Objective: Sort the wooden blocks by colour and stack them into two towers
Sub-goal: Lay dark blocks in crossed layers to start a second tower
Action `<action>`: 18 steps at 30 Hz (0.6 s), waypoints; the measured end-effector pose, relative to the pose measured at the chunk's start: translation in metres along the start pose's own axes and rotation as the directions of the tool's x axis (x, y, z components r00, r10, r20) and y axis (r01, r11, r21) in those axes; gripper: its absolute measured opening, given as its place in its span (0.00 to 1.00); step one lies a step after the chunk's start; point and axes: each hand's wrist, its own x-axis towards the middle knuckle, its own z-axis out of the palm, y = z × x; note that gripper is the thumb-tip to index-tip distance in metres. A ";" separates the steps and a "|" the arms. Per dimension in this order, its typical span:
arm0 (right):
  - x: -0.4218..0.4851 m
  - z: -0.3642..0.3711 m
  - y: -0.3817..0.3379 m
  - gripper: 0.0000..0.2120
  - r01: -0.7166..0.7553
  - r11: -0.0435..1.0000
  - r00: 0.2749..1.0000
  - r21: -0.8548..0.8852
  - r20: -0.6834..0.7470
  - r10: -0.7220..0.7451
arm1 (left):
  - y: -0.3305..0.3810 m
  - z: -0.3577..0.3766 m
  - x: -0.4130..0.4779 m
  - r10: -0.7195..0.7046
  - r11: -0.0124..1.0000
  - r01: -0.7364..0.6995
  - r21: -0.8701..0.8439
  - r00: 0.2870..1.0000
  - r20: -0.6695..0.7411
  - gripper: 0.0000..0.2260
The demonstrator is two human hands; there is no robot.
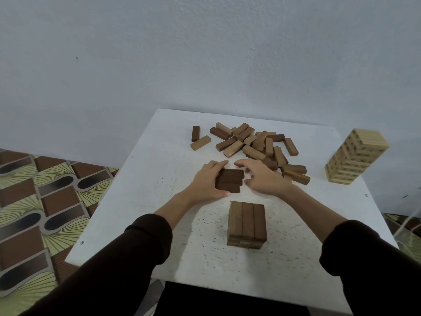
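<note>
While our left hand [205, 182] clasps the dark blocks [230, 180], right hand [262, 177] fingers spread beside, we should square their ends.

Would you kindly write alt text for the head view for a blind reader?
The left hand grips dark blocks on a white table, the right hand beside them. A short brown tower stands nearer; loose blocks and a pale tower sit beyond.

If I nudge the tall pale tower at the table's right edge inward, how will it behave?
Likely tippy: the pale tower is tall, narrow and built of stacked layers, so a high push would probably topple it. It stands near the table edge, so blocks might fall off. A low, slow push looks safer.
</note>
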 end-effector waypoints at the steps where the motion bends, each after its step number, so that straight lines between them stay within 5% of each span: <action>1: -0.001 0.002 0.001 0.27 0.000 1.000 1.000 -0.012 -0.007 0.000 | 0.000 0.001 0.000 -0.011 1.000 0.011 0.009 1.000 -0.002 0.39; 8: -0.005 0.011 0.008 0.42 0.000 0.999 0.999 0.034 0.037 -0.001 | -0.004 -0.003 -0.006 -0.066 0.992 0.068 -0.103 0.997 0.031 0.45; 18: -0.004 0.018 0.007 0.40 0.023 0.997 0.999 0.072 -0.028 -0.021 | 0.001 -0.001 -0.011 -0.117 0.969 0.104 -0.222 0.992 -0.042 0.40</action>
